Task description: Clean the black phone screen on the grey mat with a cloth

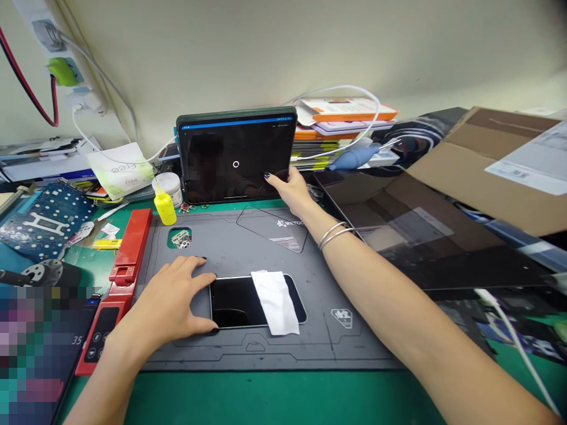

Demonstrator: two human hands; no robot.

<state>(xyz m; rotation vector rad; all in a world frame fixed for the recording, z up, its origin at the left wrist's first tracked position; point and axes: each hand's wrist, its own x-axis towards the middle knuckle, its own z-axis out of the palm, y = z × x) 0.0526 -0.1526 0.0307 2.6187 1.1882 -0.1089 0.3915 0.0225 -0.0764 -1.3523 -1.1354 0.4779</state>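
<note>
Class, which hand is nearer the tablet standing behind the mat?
Right: the right hand touches the lower right corner of the tablet. The left hand rests farther away, on a phone at the front of the mat.

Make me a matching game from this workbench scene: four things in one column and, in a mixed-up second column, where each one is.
Things:
1. White cloth
2. Yellow squeeze bottle
3. Tablet
4. Blue rubber air blower

Places:
A. Propped upright, its lower corner touched by the right hand
B. Lying across the phone, beside the left hand
C. Standing in front of a white tub
D. Lying beyond the right hand, near white cables

Pairs: 1-B, 2-C, 3-A, 4-D
</note>
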